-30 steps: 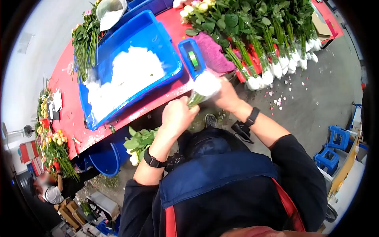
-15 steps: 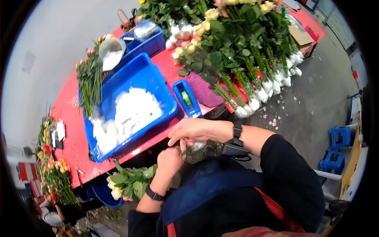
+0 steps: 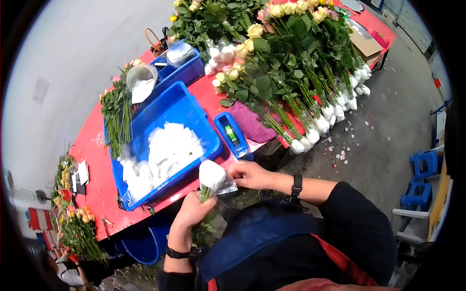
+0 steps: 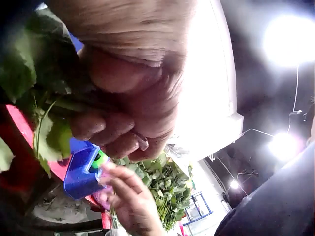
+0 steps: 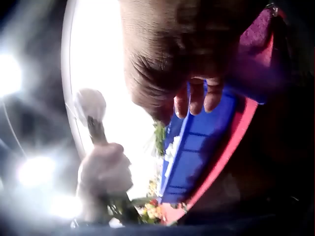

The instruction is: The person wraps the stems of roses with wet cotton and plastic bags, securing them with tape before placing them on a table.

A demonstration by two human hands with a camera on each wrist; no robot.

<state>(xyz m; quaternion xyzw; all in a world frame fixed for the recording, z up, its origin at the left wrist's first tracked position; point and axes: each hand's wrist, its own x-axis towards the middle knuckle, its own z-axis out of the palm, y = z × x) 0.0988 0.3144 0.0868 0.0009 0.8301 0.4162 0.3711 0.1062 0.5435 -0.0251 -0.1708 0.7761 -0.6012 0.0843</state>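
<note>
My left hand (image 3: 193,209) grips a bunch of green flower stems (image 3: 206,193) below a white padded end (image 3: 211,174). This end points up, with loose clear plastic (image 3: 228,186) hanging from its side. In the left wrist view, the left fingers (image 4: 110,135) curl round the stems, with leaves (image 4: 44,98) beside them. My right hand (image 3: 251,175) hovers just right of the plastic, its fingers loosely bent. A gap separates it from the bunch in the right wrist view. Near it on the table stands a blue tape dispenser (image 3: 233,136) with green tape.
A blue tray (image 3: 170,94) holding white fluffy material (image 3: 172,148) stands on the red table (image 3: 92,194). Right of the dispenser lie a purple cloth (image 3: 250,121) and several rose bunches (image 3: 291,72) with white-wrapped ends. A blue tub (image 3: 141,247) stands below the table edge.
The right hand has left the white end and moved right. Half a second ago both hands were together low down; now the left hand holds the bunch with its wrapped end up.
</note>
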